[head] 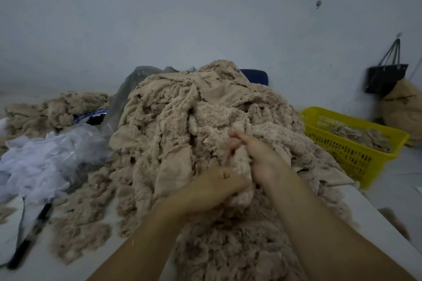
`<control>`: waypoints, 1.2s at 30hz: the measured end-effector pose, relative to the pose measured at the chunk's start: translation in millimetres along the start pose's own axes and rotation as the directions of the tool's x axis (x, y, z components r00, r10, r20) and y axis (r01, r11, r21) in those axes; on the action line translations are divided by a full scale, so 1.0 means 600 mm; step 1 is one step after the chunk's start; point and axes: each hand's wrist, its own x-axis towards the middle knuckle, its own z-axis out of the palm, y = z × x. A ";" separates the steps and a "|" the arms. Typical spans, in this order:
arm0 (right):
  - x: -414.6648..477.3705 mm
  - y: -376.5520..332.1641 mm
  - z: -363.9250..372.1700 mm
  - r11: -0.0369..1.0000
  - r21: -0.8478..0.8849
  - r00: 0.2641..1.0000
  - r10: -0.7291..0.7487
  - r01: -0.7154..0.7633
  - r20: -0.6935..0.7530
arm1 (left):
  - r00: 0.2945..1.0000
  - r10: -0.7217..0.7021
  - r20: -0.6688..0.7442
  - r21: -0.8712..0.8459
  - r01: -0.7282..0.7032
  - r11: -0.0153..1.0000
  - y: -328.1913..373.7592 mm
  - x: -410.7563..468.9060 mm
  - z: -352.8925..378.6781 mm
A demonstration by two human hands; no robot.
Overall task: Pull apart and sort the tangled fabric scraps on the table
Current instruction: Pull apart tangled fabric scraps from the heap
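A big heap of tangled beige fleece scraps [187, 116] covers the middle of the white table [365, 198]. My left hand [210, 189] grips a fluffy beige scrap [239, 180] at the near side of the heap, fingers curled round it. Just beyond it, my right hand [253, 155] also grips the same clump, its fingertips dug into the fleece. Both forearms reach in from the bottom edge. A smaller pile of beige scraps [57, 109] lies at the far left.
A yellow plastic basket [356, 159] with a few scraps stands at the right, past the table edge. Clear plastic bags [45, 157] lie at the left, a dark strip [29, 237] beside them. A black bag [386, 77] hangs on the wall.
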 end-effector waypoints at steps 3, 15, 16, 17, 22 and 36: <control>0.015 -0.032 -0.029 0.958 0.282 0.992 -0.012 0.048 -0.127 | 0.991 -0.018 -0.136 -0.110 0.003 0.994 0.011 -0.004 -0.014; -0.024 -0.031 -0.088 0.765 -0.619 0.979 -0.203 0.176 0.027 | 0.886 -0.170 -0.431 -0.789 -0.279 0.548 0.028 0.031 -0.071; -0.032 -0.017 -0.069 0.627 -0.750 0.976 -0.176 0.210 0.127 | 0.907 -0.153 -0.393 -0.823 -0.273 0.498 0.037 0.042 -0.063; -0.042 -0.006 -0.050 0.529 -0.799 0.958 -0.177 0.286 0.225 | 0.922 -0.139 -0.362 -0.855 -0.268 0.445 0.045 0.050 -0.058; -0.043 0.042 -0.046 0.248 -0.878 0.913 -0.126 0.408 0.389 | 0.932 -0.008 -0.362 -0.910 -0.351 0.220 0.069 0.063 -0.089; -0.039 0.004 -0.069 0.282 -0.906 0.845 -0.519 0.315 0.132 | 0.981 -0.017 -0.195 -0.064 0.004 0.998 0.024 0.044 -0.057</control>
